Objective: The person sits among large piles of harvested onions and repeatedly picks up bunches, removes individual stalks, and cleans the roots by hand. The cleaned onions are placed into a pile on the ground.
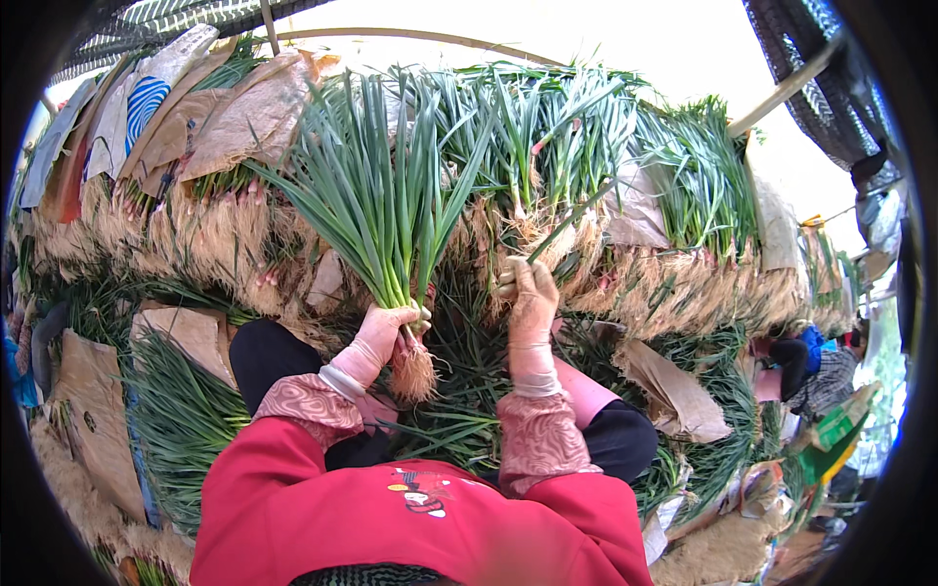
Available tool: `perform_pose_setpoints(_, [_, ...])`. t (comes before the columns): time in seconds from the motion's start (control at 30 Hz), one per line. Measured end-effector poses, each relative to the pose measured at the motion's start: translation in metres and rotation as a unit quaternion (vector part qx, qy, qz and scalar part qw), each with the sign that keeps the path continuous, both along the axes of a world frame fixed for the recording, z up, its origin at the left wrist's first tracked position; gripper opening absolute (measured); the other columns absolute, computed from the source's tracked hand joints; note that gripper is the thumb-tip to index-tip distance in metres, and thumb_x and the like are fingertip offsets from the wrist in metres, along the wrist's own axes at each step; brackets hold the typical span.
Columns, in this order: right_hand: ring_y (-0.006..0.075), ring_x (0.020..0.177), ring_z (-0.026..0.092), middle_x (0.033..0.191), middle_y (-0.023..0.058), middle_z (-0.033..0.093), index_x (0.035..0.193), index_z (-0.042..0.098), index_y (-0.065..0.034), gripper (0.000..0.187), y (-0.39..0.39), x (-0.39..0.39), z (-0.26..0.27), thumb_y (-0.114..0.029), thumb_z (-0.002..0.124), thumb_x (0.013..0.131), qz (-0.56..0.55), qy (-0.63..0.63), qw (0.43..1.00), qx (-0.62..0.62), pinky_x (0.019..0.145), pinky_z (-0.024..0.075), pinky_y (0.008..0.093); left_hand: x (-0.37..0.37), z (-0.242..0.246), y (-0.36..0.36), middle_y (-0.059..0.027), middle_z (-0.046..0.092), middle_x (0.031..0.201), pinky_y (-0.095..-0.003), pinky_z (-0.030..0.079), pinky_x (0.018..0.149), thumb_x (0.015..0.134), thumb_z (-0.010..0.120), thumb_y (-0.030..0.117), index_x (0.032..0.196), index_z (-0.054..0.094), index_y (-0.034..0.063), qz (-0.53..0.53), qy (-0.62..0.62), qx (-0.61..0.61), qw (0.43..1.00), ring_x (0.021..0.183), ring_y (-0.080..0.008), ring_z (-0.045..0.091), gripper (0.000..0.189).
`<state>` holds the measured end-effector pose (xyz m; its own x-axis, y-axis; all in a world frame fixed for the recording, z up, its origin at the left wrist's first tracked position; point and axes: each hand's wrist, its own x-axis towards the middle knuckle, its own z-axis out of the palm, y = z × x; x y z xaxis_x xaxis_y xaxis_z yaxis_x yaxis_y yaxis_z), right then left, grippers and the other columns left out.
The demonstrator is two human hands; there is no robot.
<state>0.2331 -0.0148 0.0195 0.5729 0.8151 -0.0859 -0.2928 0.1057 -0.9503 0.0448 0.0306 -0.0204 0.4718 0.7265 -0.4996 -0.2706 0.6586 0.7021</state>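
My left hand (385,337), in a pale thin glove, is closed round the lower stems of a bunch of green leafy allium plants (388,220). The leaves fan upward and the pale, stringy roots (412,370) hang below the fist. To the right, my gloved right hand (531,289) is raised and pinches a single long green leaf (571,222) between thumb and fingers. Just beyond it, loose plants with bare roots (522,212) lie on top of the heap.
A long bank of stacked plants, roots facing me (674,282), spans the far side. Sacking pieces (245,117) cover parts of it. Cut leaves (462,410) litter the ground between my knees. More plants (176,410) lie at left. A co-worker (821,373) sits at far right.
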Motion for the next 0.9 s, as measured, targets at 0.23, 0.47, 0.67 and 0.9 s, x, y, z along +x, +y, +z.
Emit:
perform_pose_setpoints(0.23, [0.0131, 0.073, 0.052, 0.081, -0.0012, 0.054, 0.101, 0.054, -0.0062, 0.014, 0.037, -0.041, -0.039, -0.005, 0.061, 0.088, 0.004, -0.05, 0.998, -0.029, 0.07, 0.044, 0.0225, 0.016, -0.001, -0.009, -0.0114, 0.062, 0.065, -0.0299, 0.044, 0.035, 0.081, 0.061, 0.003, 0.093, 0.058, -0.0013, -0.01, 0.036, -0.029, 0.999, 0.041, -0.0217, 0.056, 0.013])
perform_pose_setpoints(0.47, [0.0119, 0.044, 0.041, 0.06, -0.0047, 0.045, 0.101, 0.056, -0.012, 0.018, -0.038, 0.04, -0.052, -0.028, 0.058, 0.092, 0.248, 0.108, 0.952, -0.141, 0.045, 0.0377, 0.0301, -0.021, 0.051, 0.017, -0.0131, 0.063, 0.083, -0.0418, 0.056, 0.073, 0.082, 0.055, 0.005, 0.101, 0.056, -0.0028, -0.089, -0.104, 0.06, 0.989, 0.065, -0.022, 0.064, 0.02])
perform_pose_setpoints(0.67, [0.03, 0.078, 0.067, 0.099, 0.0162, 0.067, 0.119, 0.057, -0.0087, 0.049, 0.041, 0.081, 0.06, -0.042, 0.063, 0.084, 0.24, -0.691, 0.64, -0.235, 0.075, 0.0527, 0.0399, -0.019, 0.073, 0.028, -0.0083, 0.057, 0.09, -0.0372, 0.057, 0.062, 0.081, 0.057, 0.023, 0.126, 0.044, -0.0054, -0.098, -0.263, 0.036, 0.959, 0.082, -0.0201, 0.059, 0.054])
perform_pose_setpoints(0.9, [0.0284, 0.069, 0.065, 0.075, 0.013, 0.066, 0.088, 0.066, -0.0029, 0.03, 0.029, 0.013, 0.073, -0.031, 0.057, 0.09, 0.309, -0.39, 0.832, -0.246, 0.067, 0.0525, 0.0407, 0.006, 0.035, 0.035, -0.0271, 0.045, 0.135, -0.0509, 0.038, 0.105, 0.08, 0.055, 0.014, 0.11, 0.057, -0.004, -0.102, -0.319, -0.062, 0.94, 0.129, -0.038, 0.041, 0.035])
